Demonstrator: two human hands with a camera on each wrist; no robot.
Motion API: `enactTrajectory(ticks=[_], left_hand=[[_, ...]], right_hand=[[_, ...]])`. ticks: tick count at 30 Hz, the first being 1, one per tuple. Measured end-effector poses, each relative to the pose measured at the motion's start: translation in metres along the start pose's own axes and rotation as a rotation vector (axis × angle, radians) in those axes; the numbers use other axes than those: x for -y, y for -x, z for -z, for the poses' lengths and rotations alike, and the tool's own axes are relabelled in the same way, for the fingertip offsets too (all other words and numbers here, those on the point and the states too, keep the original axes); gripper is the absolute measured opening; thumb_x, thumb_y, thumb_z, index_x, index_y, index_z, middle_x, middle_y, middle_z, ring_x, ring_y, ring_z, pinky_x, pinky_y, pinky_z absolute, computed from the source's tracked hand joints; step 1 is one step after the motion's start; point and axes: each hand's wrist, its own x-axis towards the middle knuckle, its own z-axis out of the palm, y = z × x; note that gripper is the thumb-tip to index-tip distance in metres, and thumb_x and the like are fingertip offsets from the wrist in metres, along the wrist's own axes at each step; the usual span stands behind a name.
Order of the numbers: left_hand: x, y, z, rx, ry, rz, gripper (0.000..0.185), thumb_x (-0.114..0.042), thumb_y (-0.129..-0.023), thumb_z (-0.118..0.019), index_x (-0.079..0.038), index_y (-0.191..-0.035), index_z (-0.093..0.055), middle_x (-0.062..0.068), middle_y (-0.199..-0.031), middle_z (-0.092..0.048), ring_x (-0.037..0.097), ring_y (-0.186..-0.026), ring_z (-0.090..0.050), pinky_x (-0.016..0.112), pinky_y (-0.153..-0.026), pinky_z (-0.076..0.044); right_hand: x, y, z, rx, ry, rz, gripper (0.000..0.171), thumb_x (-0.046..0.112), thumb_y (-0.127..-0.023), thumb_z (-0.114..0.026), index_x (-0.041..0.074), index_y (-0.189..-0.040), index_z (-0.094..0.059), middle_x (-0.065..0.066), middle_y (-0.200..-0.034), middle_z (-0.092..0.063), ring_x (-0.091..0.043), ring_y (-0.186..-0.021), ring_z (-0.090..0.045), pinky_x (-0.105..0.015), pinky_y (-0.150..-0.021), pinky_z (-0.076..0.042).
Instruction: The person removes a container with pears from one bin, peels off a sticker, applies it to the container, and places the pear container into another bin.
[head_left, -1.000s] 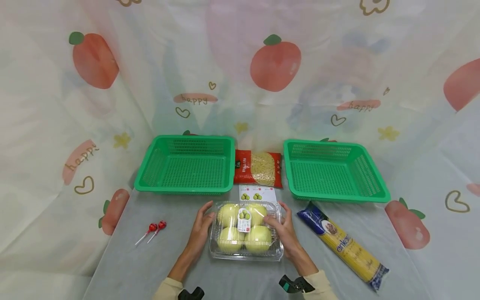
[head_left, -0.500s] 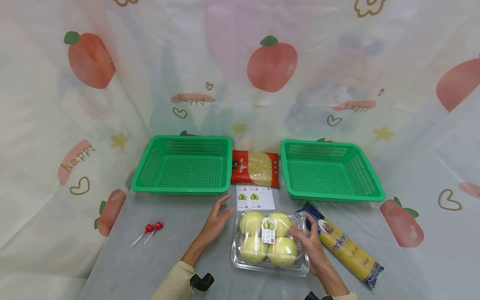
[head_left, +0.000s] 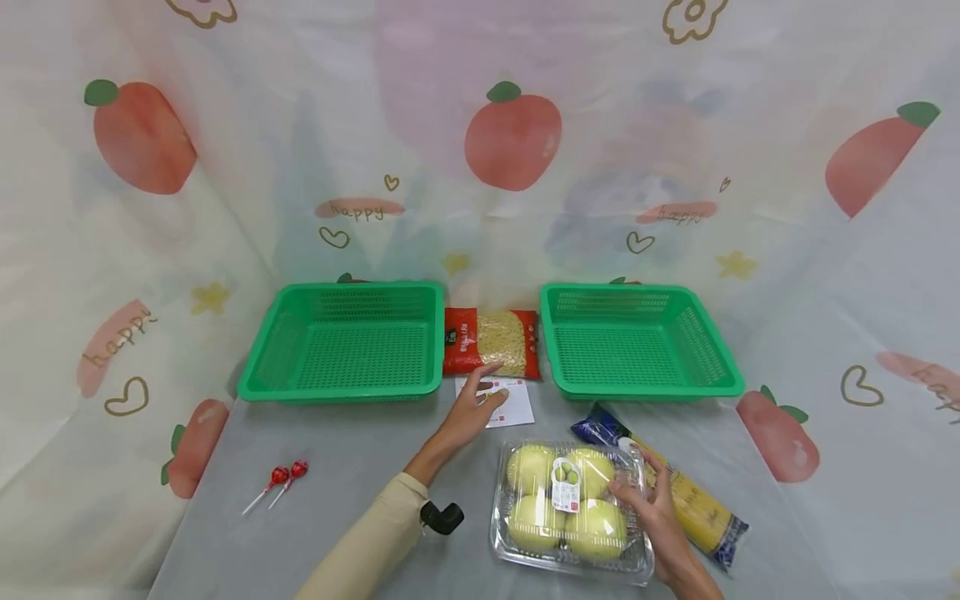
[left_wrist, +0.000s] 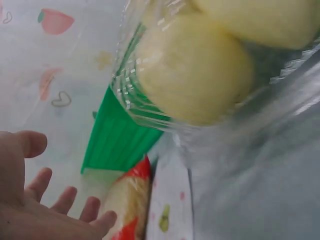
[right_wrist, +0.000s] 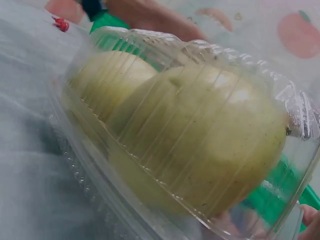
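Observation:
My right hand [head_left: 660,512] grips the right side of a clear plastic clamshell box [head_left: 517,557], thumb over the lid and fingers at its far right edge. Inside are several round, pale yellow-green fruits [right_wrist: 210,135] under a label with a fruit picture [head_left: 566,485]. The box overlaps the spaghetti pack [head_left: 693,504] in the head view. My left hand [head_left: 467,414] is off the box, fingers spread over a white printed sheet [head_left: 517,410]. Its fingertips overlap the lower edge of a red bag of short pasta [head_left: 501,337]. In the left wrist view that hand [left_wrist: 50,210] holds nothing.
Two green plastic baskets stand at the back, one left [head_left: 341,392] and one right [head_left: 652,388], with the pasta bag between them. Two red lollipops [head_left: 279,477] lie on the left of the grey-covered table [head_left: 247,554]. A printed curtain [head_left: 420,100] hangs behind.
Both hands were on the box; the left has let go and moved forward to the sheet. The right hand has carried the box rightward and nearer, uncovering the sheet.

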Motion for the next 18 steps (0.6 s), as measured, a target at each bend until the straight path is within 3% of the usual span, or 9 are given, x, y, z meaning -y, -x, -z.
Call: enactTrajectory(ticks=[2,4,7,8,11,15,18], left_hand=[[-0.006,-0.012,-0.009,0.022,-0.004,0.006,0.059,-0.029,-0.108,-0.061,-0.013,-0.161,-0.041,0.012,-0.165,-0.04,0.047,-0.147,-0.038,0.063,-0.122,-0.031],[-0.013,-0.022,-0.018,0.046,0.004,0.016,0.059,-0.031,-0.108,-0.061,-0.016,-0.161,-0.041,0.01,-0.167,-0.038,0.046,-0.148,-0.037,0.062,-0.122,-0.031],[-0.02,-0.036,-0.03,0.064,0.015,0.033,0.059,-0.033,-0.107,-0.062,-0.02,-0.162,-0.042,0.008,-0.168,-0.035,0.046,-0.149,-0.037,0.061,-0.119,-0.037],[-0.022,-0.04,-0.035,0.068,0.016,0.037,0.06,-0.032,-0.107,-0.062,-0.021,-0.162,-0.041,0.01,-0.169,-0.033,0.046,-0.148,-0.038,0.061,-0.117,-0.039],[-0.02,-0.053,-0.046,0.075,-0.011,0.057,0.061,-0.03,-0.106,-0.063,-0.021,-0.162,-0.041,0.011,-0.17,-0.029,0.044,-0.152,-0.034,0.06,-0.114,-0.042],[-0.011,-0.064,-0.058,0.084,-0.111,0.043,0.06,-0.026,-0.105,-0.064,-0.022,-0.162,-0.043,0.009,-0.172,-0.029,0.038,-0.159,-0.023,0.062,-0.121,-0.033],[-0.007,-0.067,-0.065,0.09,-0.177,0.015,0.06,-0.023,-0.105,-0.065,-0.019,-0.161,-0.044,0.009,-0.172,-0.03,0.038,-0.16,-0.021,0.062,-0.123,-0.03]], right_hand=[[0.0,0.003,0.005,0.001,0.008,-0.005,0.098,0.036,-0.104,-0.065,0.023,-0.169,0.008,-0.029,-0.173,0.012,-0.062,-0.155,-0.004,-0.08,-0.115,-0.021],[-0.001,0.006,0.01,0.002,-0.007,-0.015,0.094,0.036,-0.104,-0.065,0.027,-0.168,0.004,-0.029,-0.172,0.002,-0.06,-0.154,-0.014,-0.074,-0.114,-0.032],[-0.004,0.009,0.016,0.012,0.014,-0.012,0.092,0.033,-0.104,-0.065,0.027,-0.167,0.001,-0.031,-0.172,0.0,-0.061,-0.153,-0.016,-0.076,-0.112,-0.034],[-0.006,0.01,0.019,0.012,0.014,-0.017,0.092,0.033,-0.104,-0.065,0.027,-0.167,0.001,-0.033,-0.171,-0.004,-0.06,-0.151,-0.022,-0.074,-0.111,-0.037],[-0.009,0.012,0.027,0.023,0.048,-0.028,0.097,0.034,-0.103,-0.065,0.025,-0.169,0.006,-0.035,-0.171,0.007,-0.064,-0.153,-0.011,-0.083,-0.113,-0.023],[-0.013,0.017,0.036,0.018,0.05,-0.021,0.097,0.033,-0.105,-0.064,0.025,-0.17,0.007,-0.037,-0.171,-0.002,-0.059,-0.15,-0.027,-0.08,-0.109,-0.031],[-0.013,0.021,0.043,0.011,-0.019,-0.011,0.089,0.028,-0.106,-0.062,0.029,-0.168,0.002,-0.034,-0.166,-0.019,-0.046,-0.135,-0.052,-0.065,-0.103,-0.047]])
